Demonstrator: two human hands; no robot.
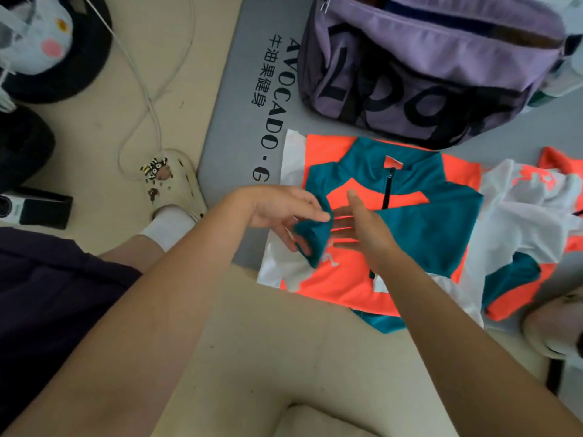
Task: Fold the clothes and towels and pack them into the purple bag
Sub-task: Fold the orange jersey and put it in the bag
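Note:
An orange, teal and white zip-neck shirt [353,279] lies flat on the grey mat [239,127], its collar toward the purple bag [426,67]. The bag stands unzipped just behind the shirt. My left hand [277,209] pinches the end of the shirt's teal sleeve [312,241], lifted off the shirt. My right hand [362,225] lies with straight fingers on the shirt's chest beside that sleeve end. A second garment [530,222] in the same colours lies crumpled to the right.
A cream clog [176,187] on my foot stands at the mat's left edge. A white cable [142,89] loops over the beige floor. A plush toy [41,36] on a dark cushion sits at top left. A black-and-white device [31,208] lies at the left. Another clog [552,326] shows at right.

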